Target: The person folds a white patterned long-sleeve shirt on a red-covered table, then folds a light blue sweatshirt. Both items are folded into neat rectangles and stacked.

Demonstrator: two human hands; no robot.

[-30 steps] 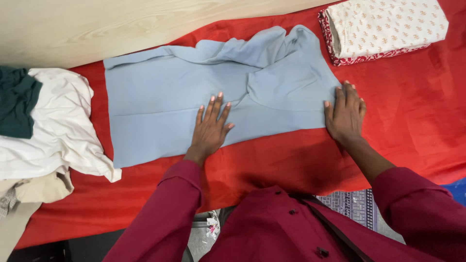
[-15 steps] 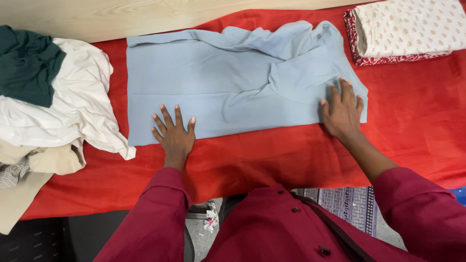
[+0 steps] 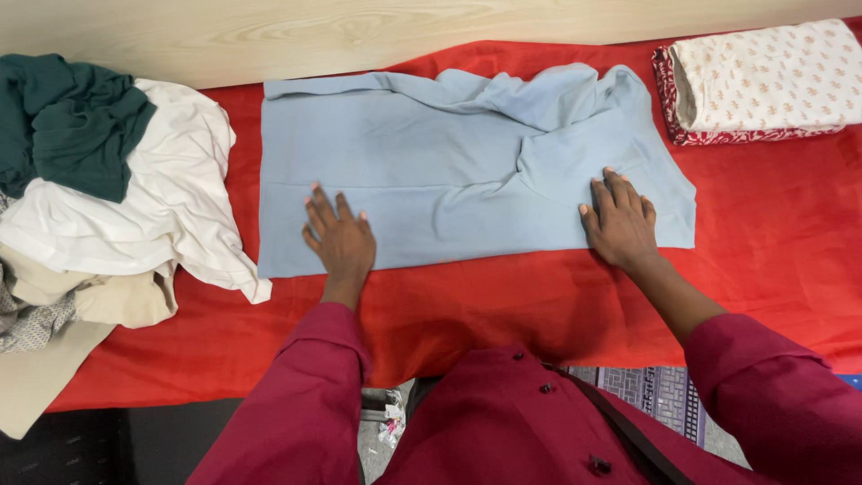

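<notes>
A light blue garment (image 3: 431,171) lies spread on the red cloth (image 3: 763,242), flat on its left part and bunched along its far right part. My left hand (image 3: 339,238) rests flat on the garment's near left area, fingers apart. Flat on the near right part, by a fold, lies my right hand (image 3: 620,220). Neither hand grips the fabric.
A heap of white (image 3: 135,207), dark green (image 3: 72,117) and beige clothes sits at the left. A folded cream printed cloth with red trim (image 3: 763,76) lies at the far right. A pale wooden surface (image 3: 359,31) borders the far side.
My left hand slid left along the garment's near edge, then settled flat near its left end. My right hand moved from the garment's right edge inward onto the fabric.
</notes>
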